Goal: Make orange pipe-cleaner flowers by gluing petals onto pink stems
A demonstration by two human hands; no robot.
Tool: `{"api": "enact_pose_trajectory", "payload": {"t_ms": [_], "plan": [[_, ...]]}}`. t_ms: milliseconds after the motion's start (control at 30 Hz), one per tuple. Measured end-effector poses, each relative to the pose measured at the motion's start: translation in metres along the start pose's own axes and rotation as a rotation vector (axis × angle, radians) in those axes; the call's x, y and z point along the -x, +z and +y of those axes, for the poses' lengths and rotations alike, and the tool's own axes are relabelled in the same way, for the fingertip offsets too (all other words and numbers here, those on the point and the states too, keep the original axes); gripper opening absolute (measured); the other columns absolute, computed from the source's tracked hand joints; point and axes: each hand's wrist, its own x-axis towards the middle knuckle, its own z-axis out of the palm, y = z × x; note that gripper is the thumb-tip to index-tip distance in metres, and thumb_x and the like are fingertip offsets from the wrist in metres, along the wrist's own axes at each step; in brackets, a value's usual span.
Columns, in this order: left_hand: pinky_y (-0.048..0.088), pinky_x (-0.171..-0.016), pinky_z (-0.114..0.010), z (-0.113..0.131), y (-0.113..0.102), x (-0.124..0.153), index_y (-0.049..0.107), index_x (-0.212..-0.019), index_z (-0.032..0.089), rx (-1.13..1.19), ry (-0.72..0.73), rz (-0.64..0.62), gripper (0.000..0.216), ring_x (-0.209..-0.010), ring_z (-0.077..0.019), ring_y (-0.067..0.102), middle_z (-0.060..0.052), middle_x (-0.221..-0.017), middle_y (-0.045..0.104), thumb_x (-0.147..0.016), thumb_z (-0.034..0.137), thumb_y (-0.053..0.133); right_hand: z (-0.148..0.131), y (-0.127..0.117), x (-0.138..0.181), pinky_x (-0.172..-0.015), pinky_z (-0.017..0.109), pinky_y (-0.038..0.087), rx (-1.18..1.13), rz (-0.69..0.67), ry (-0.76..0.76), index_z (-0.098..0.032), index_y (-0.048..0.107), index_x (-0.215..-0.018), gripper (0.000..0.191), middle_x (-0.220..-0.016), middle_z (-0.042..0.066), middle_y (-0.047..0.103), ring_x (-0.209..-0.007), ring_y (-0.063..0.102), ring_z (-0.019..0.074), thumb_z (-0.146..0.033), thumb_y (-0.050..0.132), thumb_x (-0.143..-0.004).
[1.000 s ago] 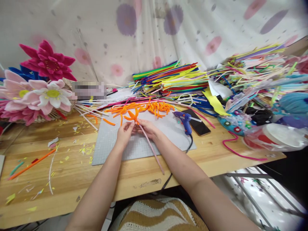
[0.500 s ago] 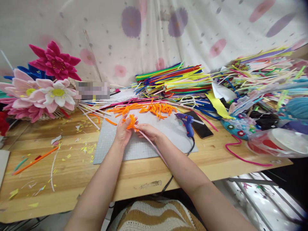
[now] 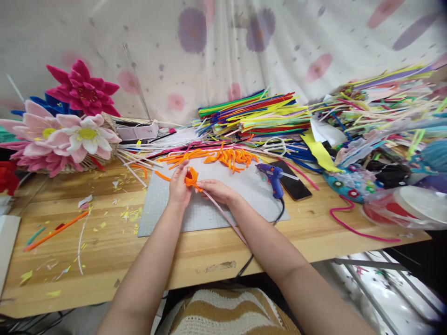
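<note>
Above the grey cutting mat [image 3: 240,204], my left hand [image 3: 180,186] pinches the side of an orange pipe-cleaner flower [image 3: 192,177]. The flower sits at the end of a pale pink stem [image 3: 225,213], which slants down toward my right forearm. My right hand [image 3: 213,189] grips the stem just below the petals, its fingertips close to the flower's base. Behind my hands, bent orange pipe-cleaner pieces [image 3: 230,158] lie in a row along the mat's far edge. Parts of my fingers behind the flower are hidden.
A blue glue gun [image 3: 274,178] rests on the mat's right, beside a black phone [image 3: 292,181]; its cord runs off the front edge. Pipe-cleaner bundles [image 3: 258,114] and white scissors [image 3: 275,146] lie behind. Finished flowers [image 3: 85,135] stand left, a plastic tub [image 3: 401,207] right.
The orange flower has turned in my hands, so its petals now look more open, with a hollow showing. The whole view has shifted slightly.
</note>
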Motion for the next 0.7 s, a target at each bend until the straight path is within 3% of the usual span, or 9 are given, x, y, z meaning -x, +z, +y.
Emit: {"api": "enact_pose_trajectory", "payload": {"t_ms": [100,200,367,433,567,633,700], "plan": [[0.043,-0.049,-0.018,0.002,0.001,0.003,0.06,-0.095,0.02,-0.07,0.033,-0.035,0.031,-0.053,-0.0059,0.055,0.004,-0.067,0.059,-0.068,0.034,0.069,-0.003,0.003,0.001,-0.051,0.02,0.038,-0.056,0.019,-0.043,-0.015,0.06,-0.07,0.037,-0.058,-0.003,0.05,-0.051,0.043,0.0065,-0.052,0.063,-0.07],[0.041,-0.047,-0.016,0.006,0.002,0.006,0.057,-0.1,0.02,-0.194,0.059,-0.084,0.038,-0.053,-0.0061,0.054,0.004,-0.065,0.057,-0.068,0.038,0.069,-0.011,0.01,0.004,-0.058,0.024,0.046,-0.152,-0.042,0.008,-0.017,0.059,-0.081,0.044,-0.067,0.001,0.057,-0.057,0.051,0.0095,-0.059,0.048,-0.078],[0.033,-0.037,-0.018,0.015,0.013,0.008,0.053,-0.11,0.023,-0.373,0.06,-0.123,0.045,-0.036,-0.004,0.043,0.006,-0.061,0.055,-0.071,0.041,0.065,-0.03,0.02,0.007,-0.052,0.018,0.043,-0.184,-0.001,0.052,-0.018,0.056,-0.089,0.038,-0.063,-0.001,0.055,-0.051,0.05,0.0064,-0.052,0.042,-0.086],[0.036,-0.041,-0.02,0.019,0.017,0.01,0.05,-0.115,0.024,-0.335,0.06,-0.15,0.051,-0.038,-0.0046,0.044,0.004,-0.066,0.059,-0.071,0.046,0.063,-0.038,0.02,0.008,-0.048,0.015,0.038,-0.211,0.003,0.071,-0.017,0.055,-0.086,0.036,-0.06,-0.002,0.054,-0.046,0.044,0.0045,-0.051,0.042,-0.086],[0.045,-0.061,-0.024,0.021,0.016,0.014,0.048,-0.117,0.024,-0.156,-0.016,-0.283,0.069,-0.06,-0.0086,0.057,-0.002,-0.089,0.064,-0.059,0.054,0.07,-0.051,0.018,0.015,-0.042,0.013,0.03,-0.373,-0.06,0.046,-0.018,0.05,-0.079,0.037,-0.057,-0.003,0.049,-0.042,0.036,0.0029,-0.053,0.042,-0.086],[0.046,-0.069,-0.025,0.018,0.01,0.016,0.05,-0.114,0.024,-0.154,-0.062,-0.345,0.075,-0.069,-0.0104,0.059,0.0,-0.088,0.063,-0.048,0.045,0.08,-0.054,0.017,0.019,-0.041,0.013,0.028,-0.429,-0.077,0.023,-0.017,0.049,-0.077,0.038,-0.055,-0.003,0.047,-0.041,0.033,0.0029,-0.052,0.038,-0.088],[0.046,-0.074,-0.026,0.015,0.005,0.018,0.055,-0.105,0.02,-0.213,-0.087,-0.392,0.068,-0.073,-0.0119,0.059,0.0,-0.081,0.063,-0.047,0.043,0.081,-0.055,0.017,0.021,-0.041,0.014,0.027,-0.434,-0.086,0.021,-0.017,0.049,-0.076,0.039,-0.054,-0.003,0.047,-0.04,0.033,0.003,-0.05,0.035,-0.089]]}}
